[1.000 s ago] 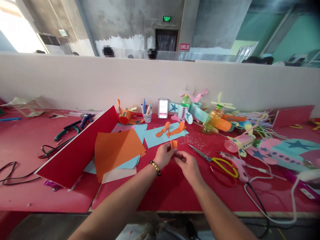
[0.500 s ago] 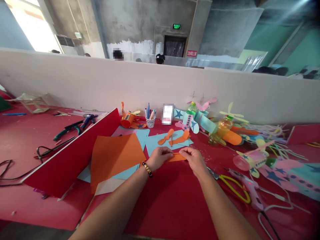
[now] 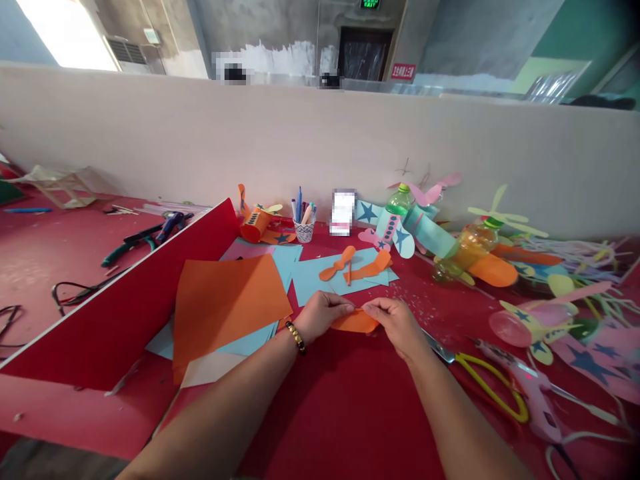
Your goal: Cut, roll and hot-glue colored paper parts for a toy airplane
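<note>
Between my two hands is a small orange paper piece [image 3: 356, 323] with a rounded outline, held just above the red table. My left hand [image 3: 323, 317] pinches its left end between thumb and fingers, and my right hand [image 3: 397, 323] pinches the right end. The fingertips nearly meet along its upper edge, which they partly cover. Just beyond them, orange paper cutouts, a propeller shape [image 3: 338, 265] and a curved strip [image 3: 371, 267], lie on light blue paper sheets [image 3: 313, 280]. A large orange sheet [image 3: 227, 300] rests left of my left hand.
Yellow-handled scissors [image 3: 493, 387] and a pink glue gun [image 3: 533, 387] lie on the right. Plastic-bottle planes [image 3: 480, 247] crowd the back right. A pen cup [image 3: 304, 231] and a phone [image 3: 343, 212] stand at the back. A red divider [image 3: 125, 307] bounds the left.
The orange paper piece has tilted, so more of its face shows below my fingers. Both hands keep their pinch. My view has dipped slightly downward.
</note>
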A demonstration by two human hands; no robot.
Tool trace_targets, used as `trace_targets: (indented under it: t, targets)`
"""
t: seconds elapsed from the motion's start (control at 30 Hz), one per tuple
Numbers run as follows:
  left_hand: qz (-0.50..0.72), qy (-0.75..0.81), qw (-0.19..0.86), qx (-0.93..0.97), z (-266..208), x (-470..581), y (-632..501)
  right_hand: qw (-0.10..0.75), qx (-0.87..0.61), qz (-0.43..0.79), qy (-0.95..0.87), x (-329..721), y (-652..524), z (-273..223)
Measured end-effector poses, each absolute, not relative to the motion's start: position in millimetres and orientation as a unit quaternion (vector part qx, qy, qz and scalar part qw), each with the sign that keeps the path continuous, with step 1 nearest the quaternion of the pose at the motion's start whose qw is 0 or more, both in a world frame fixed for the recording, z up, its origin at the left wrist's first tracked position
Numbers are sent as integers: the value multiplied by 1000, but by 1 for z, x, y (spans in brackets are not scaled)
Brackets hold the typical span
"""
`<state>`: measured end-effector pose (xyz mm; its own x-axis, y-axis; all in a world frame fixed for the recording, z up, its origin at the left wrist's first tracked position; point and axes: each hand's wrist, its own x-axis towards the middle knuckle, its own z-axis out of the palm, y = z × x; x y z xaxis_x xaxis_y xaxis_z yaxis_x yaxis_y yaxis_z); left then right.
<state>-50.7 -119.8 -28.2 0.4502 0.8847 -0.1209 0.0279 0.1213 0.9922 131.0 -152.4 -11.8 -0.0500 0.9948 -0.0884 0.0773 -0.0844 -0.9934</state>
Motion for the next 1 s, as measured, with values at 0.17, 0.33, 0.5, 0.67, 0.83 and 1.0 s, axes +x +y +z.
trace_targets:
  t: [0.17, 0.33, 0.5, 0.67, 0.83, 1.0]
  targets:
    - [333, 402, 655, 546, -25, -52, -121, 460, -510, 541, -484, 128, -154, -12]
    - [342, 415, 649, 537, -23, -52, -122, 464, -515, 555, -460, 124, -154, -13]
    - [354, 411, 662, 517, -26, -52, -124, 458, -520, 557, -458, 123, -154, -14]
    - [363, 410, 688, 475, -22, -53, -125, 474, -502, 555, -464, 122, -156, -13]
    - [353, 410, 711, 449, -19, -54, -126, 475, -498, 558, -464, 122, -156, -15]
    - [345, 415, 707, 458, -22, -56, -124, 470, -500, 568, -454, 124, -156, -17]
